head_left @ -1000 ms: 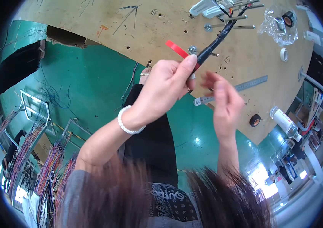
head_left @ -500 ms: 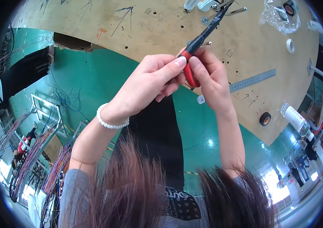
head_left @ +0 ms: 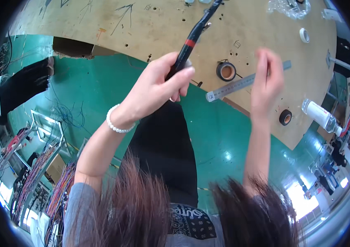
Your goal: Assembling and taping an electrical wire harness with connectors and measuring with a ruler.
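Observation:
A black tape-wrapped cable bundle (head_left: 199, 28) with a narrow red band slants up across the board toward the top edge. My left hand (head_left: 154, 80) is closed around its lower end, thumb lying alongside. Apart from the bundle, my right hand (head_left: 268, 80) hovers over the metal ruler (head_left: 237, 85). Its fingers are bent and smeared by motion, so I cannot make out anything in them. Between the two hands, a black tape roll (head_left: 226, 71) lies on the board near the ruler. A smaller black tape roll (head_left: 285, 117) sits near the board's right corner.
The wooden board (head_left: 101, 20) has drilled holes and pen marks. Toward its far right are a white tape roll (head_left: 304, 35) and clear plastic wrap (head_left: 288, 9). A clear bottle (head_left: 321, 115) stands beyond the right edge. Racks of coloured wires (head_left: 39, 164) are at left; another person's dark-clothed legs (head_left: 28, 86) show there.
My right hand has left the cable bundle and moved right, over the ruler. The wide red piece between my hands no longer shows; a red band is visible on the bundle. A tape roll is uncovered.

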A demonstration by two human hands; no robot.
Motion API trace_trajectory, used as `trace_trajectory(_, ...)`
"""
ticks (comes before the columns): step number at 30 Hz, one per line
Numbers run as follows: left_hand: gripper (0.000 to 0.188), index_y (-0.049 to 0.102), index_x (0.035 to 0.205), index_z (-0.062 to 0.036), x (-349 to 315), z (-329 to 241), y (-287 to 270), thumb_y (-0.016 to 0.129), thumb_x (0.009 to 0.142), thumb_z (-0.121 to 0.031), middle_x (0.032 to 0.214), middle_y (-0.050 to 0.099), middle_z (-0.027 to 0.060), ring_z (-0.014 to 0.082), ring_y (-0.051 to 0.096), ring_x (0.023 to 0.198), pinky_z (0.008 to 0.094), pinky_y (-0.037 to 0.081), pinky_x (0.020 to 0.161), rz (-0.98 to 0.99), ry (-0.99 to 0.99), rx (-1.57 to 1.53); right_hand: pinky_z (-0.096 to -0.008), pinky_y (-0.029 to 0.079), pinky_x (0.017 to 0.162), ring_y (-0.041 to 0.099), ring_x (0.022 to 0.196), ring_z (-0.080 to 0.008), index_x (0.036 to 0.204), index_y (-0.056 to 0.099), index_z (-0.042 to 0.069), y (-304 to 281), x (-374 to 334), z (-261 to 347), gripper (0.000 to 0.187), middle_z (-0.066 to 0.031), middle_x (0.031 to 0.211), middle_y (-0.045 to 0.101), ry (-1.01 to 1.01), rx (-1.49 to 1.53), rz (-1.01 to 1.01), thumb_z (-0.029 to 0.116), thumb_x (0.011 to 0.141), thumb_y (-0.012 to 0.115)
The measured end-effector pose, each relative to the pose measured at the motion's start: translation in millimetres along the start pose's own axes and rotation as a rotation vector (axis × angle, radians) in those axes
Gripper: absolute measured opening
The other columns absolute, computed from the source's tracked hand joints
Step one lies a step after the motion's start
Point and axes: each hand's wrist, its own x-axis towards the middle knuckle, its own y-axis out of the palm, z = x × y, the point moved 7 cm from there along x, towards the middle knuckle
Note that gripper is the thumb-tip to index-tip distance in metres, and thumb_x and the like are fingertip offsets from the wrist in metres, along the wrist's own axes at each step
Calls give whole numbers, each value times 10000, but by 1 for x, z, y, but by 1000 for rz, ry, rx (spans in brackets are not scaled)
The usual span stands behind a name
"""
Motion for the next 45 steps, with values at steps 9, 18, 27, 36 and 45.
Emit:
trace_trajectory(9, 129, 556, 830, -10, -89, 165, -63, 626, 879, -107, 552, 566, 40, 100, 542, 487, 266, 435, 495, -320, -9, 309, -407, 419, 985, 561, 1142, -325, 1188, 574, 45, 5, -26, -9, 320, -144, 1218, 600, -138, -316, -63, 214, 922, 628)
trace_trajectory(18, 120, 560, 868, -44, -315, 281, -74, 566, 946, -135, 565, 534, -16, 65, 511, 500, 248, 390, 480, -256, -108, 173, -379, 482, 782, 617, 862, -269, 969, 599, -1, 30, -55, -23, 353, -126, 909, 649, -216, -566, 222, 317, 862, 708)
trace_trajectory(27, 276, 554, 1169, -21, -381, 257, -62, 433, 1050, -238, 695, 367, -86, 7, 314, 599, 185, 246, 530, -216, -56, -24, -276, 434, 651, 532, 704, -97, 841, 556, 56, 48, -492, 0, 275, -20, 738, 587, 854, 170, 48, 300, 966, 575)
trace_trajectory(36, 314, 518, 1135, 17, -371, 306, -50, 429, 1047, -271, 667, 362, -70, 19, 293, 563, 204, 201, 505, -448, -30, 173, -483, 397, 1006, 546, 1152, -410, 1227, 576, 22, -60, -977, -258, 391, -230, 1277, 575, 1454, -495, 233, 303, 997, 429)
trace_trajectory(45, 246, 514, 1102, 10, -379, 342, -32, 411, 1055, -208, 777, 479, -38, 35, 395, 620, 169, 313, 580, -772, 33, 426, -292, 382, 488, 454, 589, -102, 1068, 512, 32, 94, -1027, -221, 322, -4, 754, 527, 1821, 410, -48, 263, 906, 668)
